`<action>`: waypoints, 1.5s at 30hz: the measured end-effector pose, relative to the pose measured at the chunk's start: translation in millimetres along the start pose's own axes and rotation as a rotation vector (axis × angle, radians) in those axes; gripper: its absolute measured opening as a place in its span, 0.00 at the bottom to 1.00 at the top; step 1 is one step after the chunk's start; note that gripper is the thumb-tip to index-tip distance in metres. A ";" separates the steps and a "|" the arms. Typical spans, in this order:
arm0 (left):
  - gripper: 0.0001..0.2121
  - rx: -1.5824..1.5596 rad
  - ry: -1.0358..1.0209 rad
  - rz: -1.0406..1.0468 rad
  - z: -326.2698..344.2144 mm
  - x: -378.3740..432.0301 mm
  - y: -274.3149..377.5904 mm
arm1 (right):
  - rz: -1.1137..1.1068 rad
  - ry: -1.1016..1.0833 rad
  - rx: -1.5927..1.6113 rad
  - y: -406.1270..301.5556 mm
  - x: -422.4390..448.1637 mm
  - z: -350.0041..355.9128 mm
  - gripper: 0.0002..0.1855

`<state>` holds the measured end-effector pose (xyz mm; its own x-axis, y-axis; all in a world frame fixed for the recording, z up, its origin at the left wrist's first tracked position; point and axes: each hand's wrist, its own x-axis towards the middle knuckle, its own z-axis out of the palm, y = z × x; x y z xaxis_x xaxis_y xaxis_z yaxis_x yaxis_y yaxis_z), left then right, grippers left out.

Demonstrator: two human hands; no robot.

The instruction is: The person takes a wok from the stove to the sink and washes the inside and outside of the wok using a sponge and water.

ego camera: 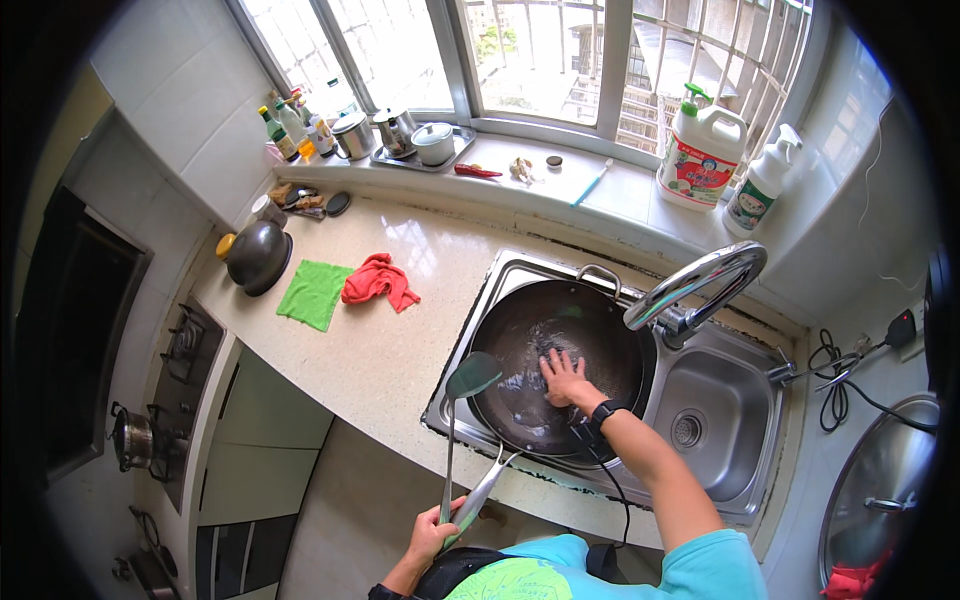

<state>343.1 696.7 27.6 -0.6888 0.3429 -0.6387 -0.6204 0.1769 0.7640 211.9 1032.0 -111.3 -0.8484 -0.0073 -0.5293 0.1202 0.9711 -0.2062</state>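
A large dark wok (600, 322) rests over the left basin of the steel sink. Inside it, my right hand (562, 379) is spread with its fingers apart over the wet, shiny bottom. Below the wok's rim, my left hand (433, 532) is closed around the handle end of a spatula (472, 375), whose broad head is up beside the wok's left rim. The wok's long metal handle (484, 491) runs to the same hand and lies against it. A chrome faucet (697, 277) arches over the wok's right edge.
The right basin (712, 420) has a drain. On the counter lie a green cloth (311, 292), a red cloth (381, 281) and an upturned dark bowl (259, 259). Bottles, metal pots and a white detergent jug (701, 157) line the sill. A cable hangs near my right forearm.
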 end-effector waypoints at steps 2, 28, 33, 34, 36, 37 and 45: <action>0.24 -0.001 0.003 -0.002 0.2 0.0 -1.1 | -0.022 -0.042 0.027 -17.3 -2.4 2.1 0.42; 0.24 0.038 -0.013 0.001 0.2 -4.3 3.5 | -0.050 -0.257 -0.022 -18.0 -45.1 5.1 0.33; 0.24 0.022 -0.001 0.010 0.3 -3.6 3.4 | -0.176 -0.177 -0.085 -39.0 -24.5 -5.5 0.33; 0.24 0.023 -0.002 -0.001 0.2 -3.6 3.8 | -0.183 -0.125 -0.084 -36.5 -17.0 -10.3 0.33; 0.24 0.019 0.001 -0.011 0.9 -4.4 3.8 | -0.173 -0.050 -0.122 -28.6 -3.9 -18.5 0.34; 0.24 0.014 0.007 -0.006 1.5 -4.5 3.8 | -0.139 -0.003 -0.115 -24.4 1.2 -21.7 0.36; 0.23 -0.008 0.003 0.004 1.6 -3.6 4.0 | 0.136 -0.056 0.080 16.0 9.0 -31.9 0.40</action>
<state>343.7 697.7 33.1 -0.6921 0.3410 -0.6362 -0.6208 0.1684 0.7657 189.8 1055.1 -93.1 -0.7915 0.1074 -0.6016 0.2749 0.9418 -0.1935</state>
